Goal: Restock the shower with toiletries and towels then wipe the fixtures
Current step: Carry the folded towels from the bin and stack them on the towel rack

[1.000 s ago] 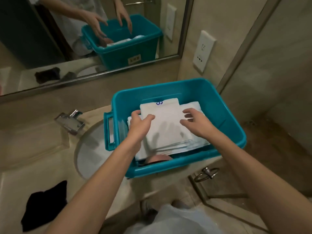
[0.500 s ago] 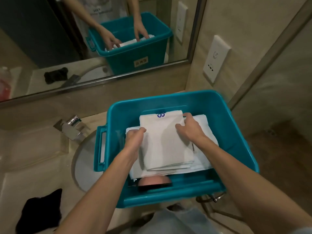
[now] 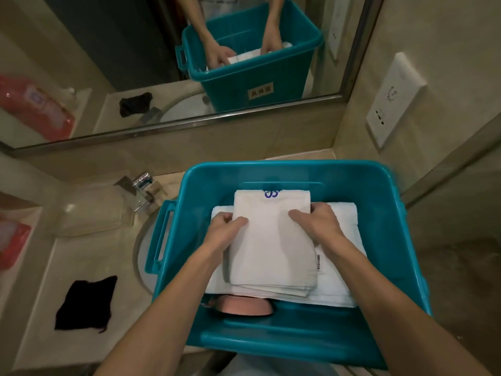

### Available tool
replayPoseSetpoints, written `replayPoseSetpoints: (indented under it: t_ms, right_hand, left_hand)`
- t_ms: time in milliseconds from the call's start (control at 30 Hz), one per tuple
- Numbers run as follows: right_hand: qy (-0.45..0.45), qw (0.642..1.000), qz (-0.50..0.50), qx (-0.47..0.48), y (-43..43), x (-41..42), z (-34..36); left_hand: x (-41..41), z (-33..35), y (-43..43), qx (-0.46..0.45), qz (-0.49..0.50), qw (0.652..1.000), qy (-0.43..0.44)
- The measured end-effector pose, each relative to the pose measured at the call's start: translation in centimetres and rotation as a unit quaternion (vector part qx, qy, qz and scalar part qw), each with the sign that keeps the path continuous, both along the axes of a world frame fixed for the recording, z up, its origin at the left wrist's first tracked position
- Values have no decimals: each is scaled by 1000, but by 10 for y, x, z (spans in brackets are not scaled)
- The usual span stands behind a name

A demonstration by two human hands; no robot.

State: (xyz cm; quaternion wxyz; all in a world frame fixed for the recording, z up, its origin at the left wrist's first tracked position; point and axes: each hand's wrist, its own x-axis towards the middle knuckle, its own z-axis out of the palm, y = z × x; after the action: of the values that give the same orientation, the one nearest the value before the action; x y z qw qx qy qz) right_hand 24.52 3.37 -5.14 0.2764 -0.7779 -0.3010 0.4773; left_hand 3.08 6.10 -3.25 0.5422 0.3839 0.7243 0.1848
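Both hands are down in the teal rectangular plastic bin (image 3: 393,240), which sits at the right end of the table, partly over the round white sink (image 3: 143,256). My left hand (image 3: 225,229) and right hand (image 3: 315,223) each grip a side edge of the small folded white towel with the blue print (image 3: 271,245) — thumbs on top, fingers (image 3: 222,217) curled round the edge. It lies on a bigger folded white towel (image 3: 341,267).

To lift it cleanly, I'd keep the grip even on both sides and bring it up flat, so the loose layers at the near edge don't fan open and only the top towel comes.

A few things I can't make out — how far the fingers reach under, what the rounded pink thing (image 3: 244,308) below the stack is, and whether any toiletries are in there. The towels cover most of the bin floor.
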Motion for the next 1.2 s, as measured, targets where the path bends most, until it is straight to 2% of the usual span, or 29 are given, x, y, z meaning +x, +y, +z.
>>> replayPoseSetpoints:
  t_ms: [133,300,433,500,600,767,933,1000,1200]
  right_hand:
    - [19,1000,5,8,-4,3,-1]
    - [-34,999,-11,38,-16,-13,3]
    - [83,989,-102,63,-20,-28,15]
    - [97,982,-147,70,-22,-34,19]
    - [94,977,-167,97,-27,-45,31]
    - [32,966,-179,182,-55,-70,70]
    - [-31,927,-241,286,-102,-97,122]
    - [-55,910,-258,318,-116,-103,143]
    - [-169,841,-323,400,-183,-132,216]
  left_hand:
    - [-7,-3,5,-38,-43,998,17]
    - [-8,-5,11,-41,-39,998,-8]
    - [-12,-1,10,-54,-31,997,-36]
    - [-17,0,8,-58,-32,995,-69]
    - [-26,5,5,-35,-41,993,-109]
    - [-45,20,2,49,-95,977,-182]
    - [-56,69,-6,160,-184,926,-289]
    - [-54,90,-2,199,-217,905,-306]
    - [-40,170,-16,222,-351,825,-382]
